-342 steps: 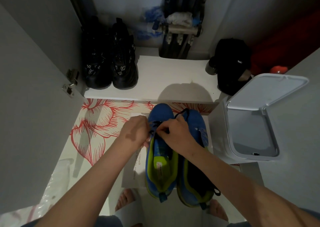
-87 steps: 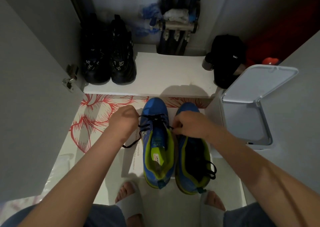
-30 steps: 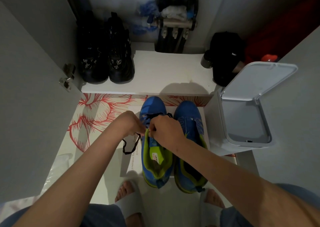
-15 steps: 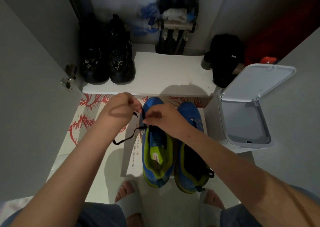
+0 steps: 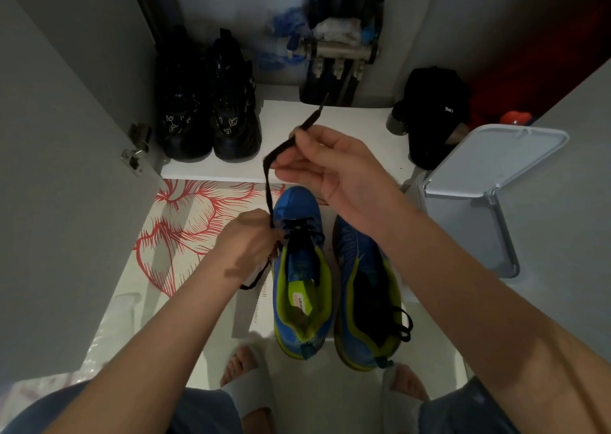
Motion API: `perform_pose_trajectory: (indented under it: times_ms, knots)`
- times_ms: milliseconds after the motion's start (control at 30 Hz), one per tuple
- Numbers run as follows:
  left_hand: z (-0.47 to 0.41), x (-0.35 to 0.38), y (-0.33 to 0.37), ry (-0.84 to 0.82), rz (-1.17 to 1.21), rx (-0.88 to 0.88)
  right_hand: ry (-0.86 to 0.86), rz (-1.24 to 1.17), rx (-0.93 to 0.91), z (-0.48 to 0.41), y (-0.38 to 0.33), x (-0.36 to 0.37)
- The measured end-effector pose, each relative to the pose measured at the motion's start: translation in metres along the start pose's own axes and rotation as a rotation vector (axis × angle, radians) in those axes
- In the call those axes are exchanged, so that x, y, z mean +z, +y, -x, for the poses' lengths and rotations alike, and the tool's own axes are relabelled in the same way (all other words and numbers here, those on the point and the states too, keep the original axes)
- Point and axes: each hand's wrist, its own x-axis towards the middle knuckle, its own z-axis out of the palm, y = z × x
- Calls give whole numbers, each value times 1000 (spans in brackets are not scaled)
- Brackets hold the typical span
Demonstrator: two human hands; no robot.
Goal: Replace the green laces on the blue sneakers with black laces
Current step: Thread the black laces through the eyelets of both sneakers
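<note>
The right hand [image 5: 334, 165], raised over the shelf [image 5: 363, 119] edge, has the black lace [image 5: 268, 185] pinched in its grip near the tip. The lace runs taut down to the first sneaker [image 5: 302, 278], where the left hand [image 5: 246, 245] curls round it. The second sneaker [image 5: 363, 285] stands near the open bin [image 5: 510, 251]. The door [image 5: 66, 202] is well apart on the left.

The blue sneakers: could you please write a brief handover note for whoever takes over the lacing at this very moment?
Right hand: raised, pinching the black lace near its tip, with the lace drawn upward.
Left hand: grips the same lace at the eyelets of the half-laced sneaker.
Done: no green laces in view; that sneaker's lower eyelets carry black crossings.
Left: thread its upper eyelets. The second sneaker is unlaced, with a second lace lying loose in its opening.
</note>
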Motion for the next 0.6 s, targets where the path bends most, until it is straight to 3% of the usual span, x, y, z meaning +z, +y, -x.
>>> perform_pose_trajectory:
  times_ms: [67,200,300,367,600]
  knots:
    - [4,-5,2,10,29,25,4,43,14,1,2,-4]
    - [4,-26,8,130,-121,27,114,584,166,1,19,-19]
    - [7,-29,13,69,-247,64,29,920,254,1,34,-28]
    - [8,-26,14,79,-183,53,-72,1153,286,1,45,-30]
    - [14,-39,13,120,-283,127,-152,1312,314,2,72,-31]
